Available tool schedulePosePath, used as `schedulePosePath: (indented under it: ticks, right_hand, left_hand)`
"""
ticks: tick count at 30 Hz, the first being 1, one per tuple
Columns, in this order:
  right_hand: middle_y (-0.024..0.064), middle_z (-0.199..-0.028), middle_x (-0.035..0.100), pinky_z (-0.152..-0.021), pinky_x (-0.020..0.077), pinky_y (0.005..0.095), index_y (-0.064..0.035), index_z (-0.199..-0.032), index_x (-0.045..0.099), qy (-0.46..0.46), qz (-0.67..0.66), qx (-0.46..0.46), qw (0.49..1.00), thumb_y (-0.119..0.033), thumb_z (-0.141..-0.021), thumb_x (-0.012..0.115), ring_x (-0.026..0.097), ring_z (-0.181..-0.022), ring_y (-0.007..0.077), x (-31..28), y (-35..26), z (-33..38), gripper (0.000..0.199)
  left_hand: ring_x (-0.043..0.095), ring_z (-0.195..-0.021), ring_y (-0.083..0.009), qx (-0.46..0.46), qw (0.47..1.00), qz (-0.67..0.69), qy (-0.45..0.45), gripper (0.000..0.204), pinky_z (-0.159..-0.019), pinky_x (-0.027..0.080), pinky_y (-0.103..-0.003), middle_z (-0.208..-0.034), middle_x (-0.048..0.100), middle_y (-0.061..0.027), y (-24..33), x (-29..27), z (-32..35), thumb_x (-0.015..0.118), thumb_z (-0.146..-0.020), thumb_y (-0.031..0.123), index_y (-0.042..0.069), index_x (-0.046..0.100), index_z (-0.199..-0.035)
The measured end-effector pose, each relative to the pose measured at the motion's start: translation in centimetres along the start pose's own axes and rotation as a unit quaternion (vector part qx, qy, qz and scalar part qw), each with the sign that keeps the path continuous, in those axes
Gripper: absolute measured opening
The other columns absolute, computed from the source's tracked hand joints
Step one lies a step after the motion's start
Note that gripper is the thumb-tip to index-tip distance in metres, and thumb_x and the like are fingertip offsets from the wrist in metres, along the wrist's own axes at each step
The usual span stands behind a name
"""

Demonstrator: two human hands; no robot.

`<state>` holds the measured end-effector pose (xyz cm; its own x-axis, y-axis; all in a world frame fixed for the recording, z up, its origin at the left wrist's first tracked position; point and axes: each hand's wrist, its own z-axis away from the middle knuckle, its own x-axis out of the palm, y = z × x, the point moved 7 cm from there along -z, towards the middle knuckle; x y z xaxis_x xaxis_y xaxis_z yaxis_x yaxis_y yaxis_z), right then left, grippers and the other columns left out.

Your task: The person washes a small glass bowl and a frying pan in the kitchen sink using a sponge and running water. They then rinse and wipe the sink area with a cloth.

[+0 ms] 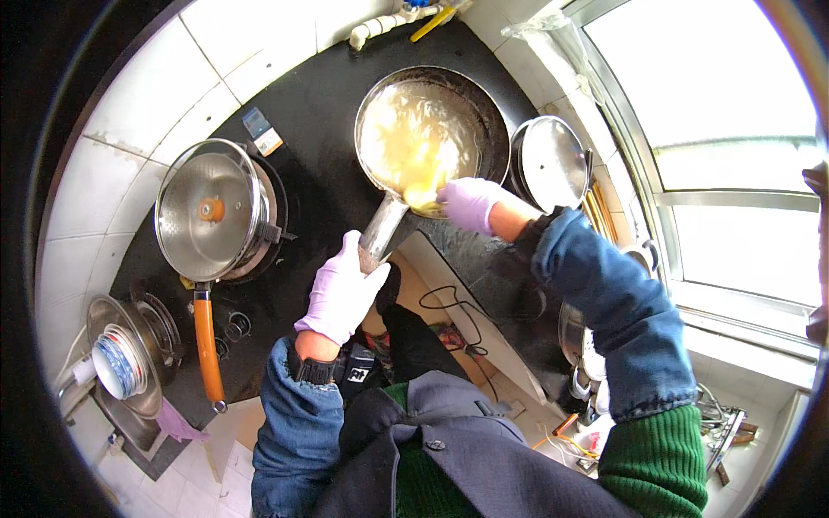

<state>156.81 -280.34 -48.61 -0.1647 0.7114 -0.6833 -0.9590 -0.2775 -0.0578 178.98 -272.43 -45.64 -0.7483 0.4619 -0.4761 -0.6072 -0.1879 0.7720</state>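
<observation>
A large metal wok (pixel 492 129) sits on the black counter, its inside shiny with a pale yellowish, wet-looking sheen. My left hand (pixel 338 292), in a lilac glove, is wrapped round the lower part of the wok's handle (pixel 385 223), which points toward me. Over the near right rim, my right hand (pixel 471 204), gloved alike, reaches into the wok with its fingers closed. A yellow, blurred thing (pixel 422 198) shows at those fingertips. What kind of thing it is cannot be made out.
To the left stands a glass-lidded pan (pixel 207 216) with an orange handle (pixel 207 345). A small box (pixel 262 131) lies behind it. Stacked bowls (pixel 121 363) rest at the far left. Lids (pixel 553 162) lean by the window at right. Below the counter runs a black cable (pixel 471 321).
</observation>
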Motion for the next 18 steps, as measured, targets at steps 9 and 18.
schedulePosePath:
  ticks: [9, 18]
  right_hand:
    - [0.0114, -0.092, 0.074, -0.080, 0.0571, 0.0397, -0.0184, -0.114, 0.073, 0.069, -0.027, 0.005, 0.997, -0.020, -0.089, 0.060, 0.072, -0.087, 0.0307, -0.6, 1.3, 2.2, 0.028]
    - [0.0163, -0.095, 0.073, -0.082, 0.0568, 0.0446, -0.0085, -0.112, 0.070, 0.180, 0.027, 0.100, 0.978, -0.016, -0.097, 0.051, 0.071, -0.094, 0.0360, -4.3, 8.9, 0.5, 0.025]
  left_hand:
    - [0.070, -0.076, -0.0269, 0.016, 1.000, -0.007, -0.001, 0.050, -0.071, 0.055, -0.038, -0.088, 0.068, -0.0196, -0.1, -1.6, -0.2, 0.074, -0.088, 0.020, 0.004, 0.049, -0.129]
    - [0.070, -0.075, -0.0304, -0.060, 0.997, -0.023, -0.041, 0.051, -0.069, 0.054, -0.038, -0.086, 0.068, -0.0205, -0.6, -3.8, -0.8, 0.075, -0.086, 0.019, 0.007, 0.053, -0.130]
